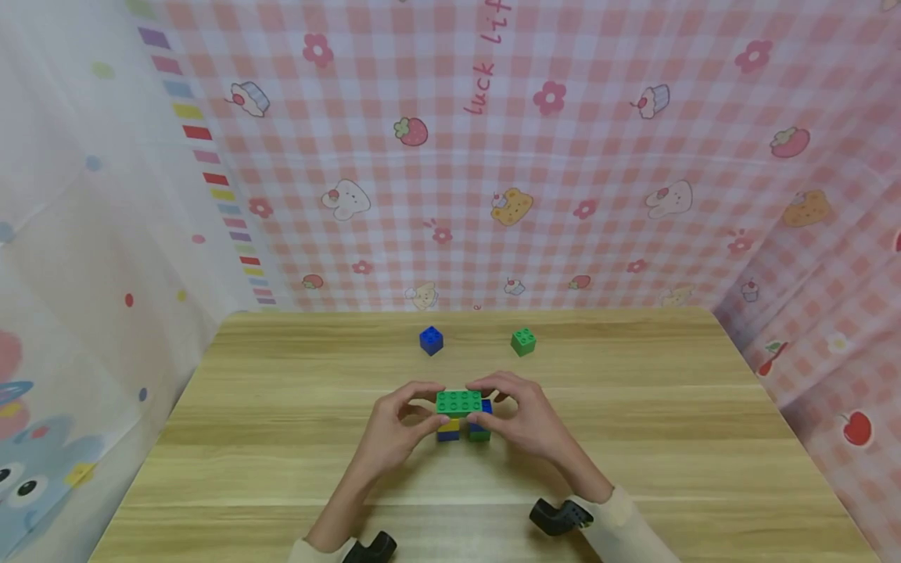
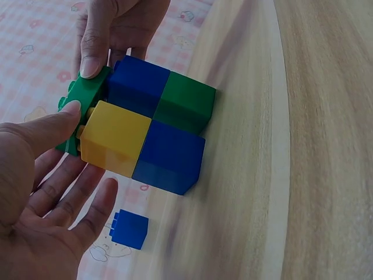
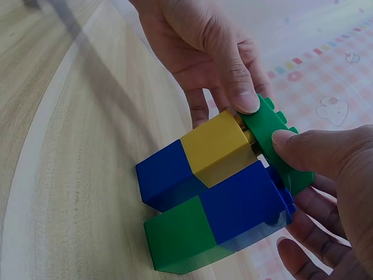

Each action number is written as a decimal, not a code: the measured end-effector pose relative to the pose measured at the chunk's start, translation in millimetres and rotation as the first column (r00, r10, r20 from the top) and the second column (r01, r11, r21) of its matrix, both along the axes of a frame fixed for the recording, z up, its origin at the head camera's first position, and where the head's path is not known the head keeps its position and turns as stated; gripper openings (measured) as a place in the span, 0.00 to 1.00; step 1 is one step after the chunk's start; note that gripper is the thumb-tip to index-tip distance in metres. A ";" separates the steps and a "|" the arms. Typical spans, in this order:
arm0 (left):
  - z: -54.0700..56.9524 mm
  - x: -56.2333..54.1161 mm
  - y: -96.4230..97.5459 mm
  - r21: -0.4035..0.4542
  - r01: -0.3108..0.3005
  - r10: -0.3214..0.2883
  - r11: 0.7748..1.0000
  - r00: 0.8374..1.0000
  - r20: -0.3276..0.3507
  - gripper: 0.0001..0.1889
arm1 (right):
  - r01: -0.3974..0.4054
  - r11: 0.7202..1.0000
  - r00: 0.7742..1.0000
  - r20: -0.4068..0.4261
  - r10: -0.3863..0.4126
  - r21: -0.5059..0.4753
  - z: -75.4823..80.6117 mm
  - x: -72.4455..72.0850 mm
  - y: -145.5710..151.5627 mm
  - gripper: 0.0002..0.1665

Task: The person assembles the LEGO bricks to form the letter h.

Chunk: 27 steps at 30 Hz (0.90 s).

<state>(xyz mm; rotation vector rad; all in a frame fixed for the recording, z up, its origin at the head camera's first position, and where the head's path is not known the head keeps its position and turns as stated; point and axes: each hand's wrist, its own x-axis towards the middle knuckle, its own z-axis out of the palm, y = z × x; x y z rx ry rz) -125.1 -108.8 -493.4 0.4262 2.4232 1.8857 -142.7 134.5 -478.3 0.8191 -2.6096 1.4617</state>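
A long green building brick lies across the tops of two short stacks standing side by side. My left hand pinches its left end, thumb on the near side. At the other end my right hand pinches it likewise. The left stack is a yellow brick on a blue brick. In the right stack, another blue brick sits on a square green brick. Some studs of both stacks show in a narrow gap under the long brick, which looks not flush.
Behind the hands, a loose blue brick and a small green brick stand apart on the wooden table. A pink checked cloth hangs at the table's back edge. Each wrist wears a black device.
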 end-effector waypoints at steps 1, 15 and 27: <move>-0.6 0.1 -0.6 0.003 0.001 -0.001 1.000 1.000 -0.001 0.22 | -0.001 1.000 1.000 0.002 0.001 0.001 -0.1 -0.1 -0.4 0.22; -4.7 0.0 -2.8 0.017 -0.002 0.003 1.000 1.000 -0.028 0.20 | -0.003 1.000 1.000 0.009 0.003 0.002 1.4 0.9 -0.3 0.24; -2.5 -0.4 -3.5 -0.006 0.022 -0.022 1.000 0.998 -0.058 0.21 | 0.013 0.999 0.997 0.072 -0.016 0.038 -5.1 7.1 12.0 0.31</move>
